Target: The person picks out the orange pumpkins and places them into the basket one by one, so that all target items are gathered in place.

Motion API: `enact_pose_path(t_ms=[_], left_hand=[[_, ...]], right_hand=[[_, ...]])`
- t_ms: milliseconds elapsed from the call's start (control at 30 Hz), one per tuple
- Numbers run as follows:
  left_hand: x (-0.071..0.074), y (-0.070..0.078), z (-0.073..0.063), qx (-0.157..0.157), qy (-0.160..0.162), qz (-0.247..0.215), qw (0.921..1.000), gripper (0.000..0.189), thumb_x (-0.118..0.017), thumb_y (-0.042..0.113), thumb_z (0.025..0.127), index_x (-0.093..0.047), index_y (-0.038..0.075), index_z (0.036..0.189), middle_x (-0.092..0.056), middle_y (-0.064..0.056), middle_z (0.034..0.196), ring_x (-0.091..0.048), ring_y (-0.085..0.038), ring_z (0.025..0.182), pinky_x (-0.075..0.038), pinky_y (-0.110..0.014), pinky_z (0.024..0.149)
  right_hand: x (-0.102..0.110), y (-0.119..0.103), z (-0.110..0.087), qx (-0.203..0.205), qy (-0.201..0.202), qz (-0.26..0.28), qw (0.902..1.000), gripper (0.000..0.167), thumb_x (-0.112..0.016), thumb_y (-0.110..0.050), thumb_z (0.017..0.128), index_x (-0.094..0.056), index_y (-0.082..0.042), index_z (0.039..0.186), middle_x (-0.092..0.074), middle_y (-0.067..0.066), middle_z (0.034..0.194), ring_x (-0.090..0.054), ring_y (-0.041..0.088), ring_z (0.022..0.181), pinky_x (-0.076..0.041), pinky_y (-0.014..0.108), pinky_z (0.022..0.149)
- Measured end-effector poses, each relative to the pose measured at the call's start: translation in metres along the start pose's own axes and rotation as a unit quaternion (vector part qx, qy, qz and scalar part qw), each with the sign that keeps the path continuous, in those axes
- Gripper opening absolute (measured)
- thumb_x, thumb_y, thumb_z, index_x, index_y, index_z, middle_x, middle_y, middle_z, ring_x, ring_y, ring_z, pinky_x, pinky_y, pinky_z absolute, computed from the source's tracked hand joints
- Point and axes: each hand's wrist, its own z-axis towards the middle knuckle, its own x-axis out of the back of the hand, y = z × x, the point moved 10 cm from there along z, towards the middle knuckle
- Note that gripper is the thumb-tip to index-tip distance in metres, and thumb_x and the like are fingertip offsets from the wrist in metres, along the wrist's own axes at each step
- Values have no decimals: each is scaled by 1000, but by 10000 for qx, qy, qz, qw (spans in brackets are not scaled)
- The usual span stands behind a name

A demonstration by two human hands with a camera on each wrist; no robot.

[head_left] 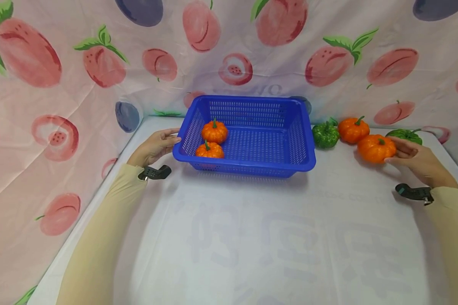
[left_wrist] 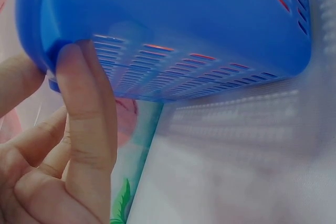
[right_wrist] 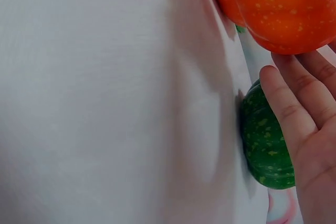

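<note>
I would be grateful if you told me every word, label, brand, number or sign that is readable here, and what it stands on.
No text can be read with certainty.
Fruit-print backdrop, above the blue basket: a few faint letter-like marks, too pale to read.
White table cover: large, pale character-like marks in the foreground and a smaller faint row farther back, all too blurred to read.

Blue basket [head_left: 248, 164]: rectangular, perforated, upright, open side up; left rim held by the left hand [head_left: 158, 145]. Contents, left end: far orange pumpkin [head_left: 215, 133] and near orange pumpkin [head_left: 210, 151], both stem up. Held orange pumpkin [head_left: 375, 151]: ribbed, glossy, yellow-speckled, stem tilted nearward; located right of basket, gripped at its right side by the right hand [head_left: 417, 160].
</note>
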Motion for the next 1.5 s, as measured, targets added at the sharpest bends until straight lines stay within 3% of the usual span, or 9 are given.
enact_pose_path(t_ms=[267,400,500,700,867,1067,1133,1300,1500], left_hand=[[0,-1,-1,24,16,12,10000,62,-52,12,96,-22,2,149,-66,9,93,-65,-4,83,-54,-14,76],[-1,0,-2,27,-9,12,10000,61,-51,12,96,-21,2,149,-67,10,93,-65,-3,83,-54,-14,76],[-1,0,-2,47,-10,10,10000,62,-51,12,96,-20,2,149,-66,9,93,-65,-4,84,-53,-14,77],[-1,1,-3,69,23,45,10000,62,-52,12,96,-21,2,149,-66,9,94,-65,-4,85,-53,-13,77],[-2,2,-3,14,-8,34,10000,62,-51,12,96,-21,2,149,-67,10,93,-65,-4,84,-54,-13,76],[-2,1,-3,-54,-52,171,9998,61,-50,12,97,-20,1,149,-66,11,93,-64,-2,84,-53,-13,77],[-2,1,-3,-71,-65,204,9997,61,-49,12,97,-20,1,149,-66,11,93,-64,-2,84,-53,-13,77],[-2,2,-3,-93,-67,139,9998,61,-49,12,97,-20,1,149,-67,11,92,-65,-2,84,-53,-13,77],[-2,2,-3,-88,-56,109,9999,61,-50,12,97,-20,0,148,-67,11,91,-64,-2,83,-53,-13,77]], right_hand=[[9,-10,-3,269,247,204,9991,76,-67,-23,87,-24,-27,149,-28,-14,152,-42,-28,92,-39,-3,82],[13,-16,-4,505,309,491,9970,73,-67,-14,86,-29,-25,148,-39,-21,141,-46,-26,92,-41,-4,74],[16,-22,-6,734,261,790,9938,70,-65,-6,86,-33,-22,147,-44,-23,132,-50,-24,94,-43,-2,73],[20,-35,-8,943,28,1538,9836,66,-60,2,87,-38,-21,144,-45,-21,132,-54,-19,96,-46,0,74],[30,-47,-10,1143,125,1998,9731,66,-59,7,86,-38,-18,144,-49,-19,127,-56,-16,95,-47,2,73],[40,-52,-6,688,373,715,9944,71,-61,-10,90,-24,-23,150,-36,-18,144,-48,-23,91,-42,-4,71],[42,-55,-5,569,371,378,9970,72,-61,-15,91,-21,-24,150,-30,-17,149,-46,-25,89,-40,-5,71],[47,-67,-3,634,385,300,9968,73,-61,-16,90,-19,-20,151,-27,-13,152,-46,-24,89,-40,-6,72],[50,-85,-2,802,231,472,9954,71,-62,-12,89,-27,-27,149,-29,-15,152,-48,-22,91,-41,-4,77]])
